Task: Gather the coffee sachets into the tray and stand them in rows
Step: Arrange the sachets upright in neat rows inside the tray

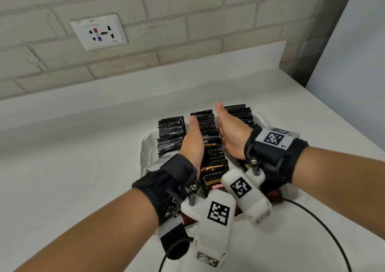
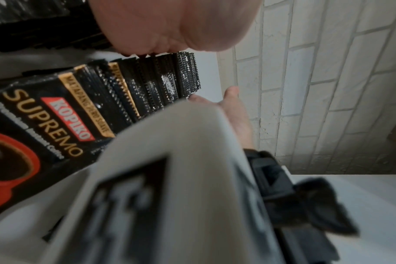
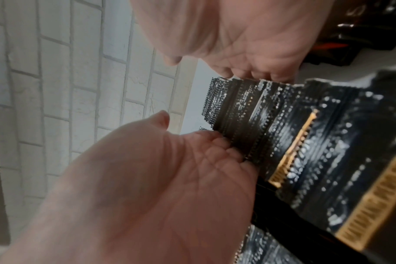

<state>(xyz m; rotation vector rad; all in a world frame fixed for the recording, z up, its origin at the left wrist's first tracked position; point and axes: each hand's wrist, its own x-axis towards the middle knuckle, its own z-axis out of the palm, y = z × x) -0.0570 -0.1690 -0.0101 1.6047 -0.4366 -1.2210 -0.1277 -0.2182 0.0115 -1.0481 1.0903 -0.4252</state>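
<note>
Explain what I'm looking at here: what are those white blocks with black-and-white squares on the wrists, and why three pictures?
There is no robot: a person works with bare hands. The head view comes from a camera on the head; the other two come from cameras strapped to each wrist, which are the white blocks with printed markers. On the white counter sits a white tray with three rows of black Kopiko coffee sachets standing on edge. The left hand and the right hand stand edge-up with straight fingers on either side of the middle row, flanking it; neither grips a sachet. The left row and the right row stand beside them. A wall socket is on the brick wall.
</note>
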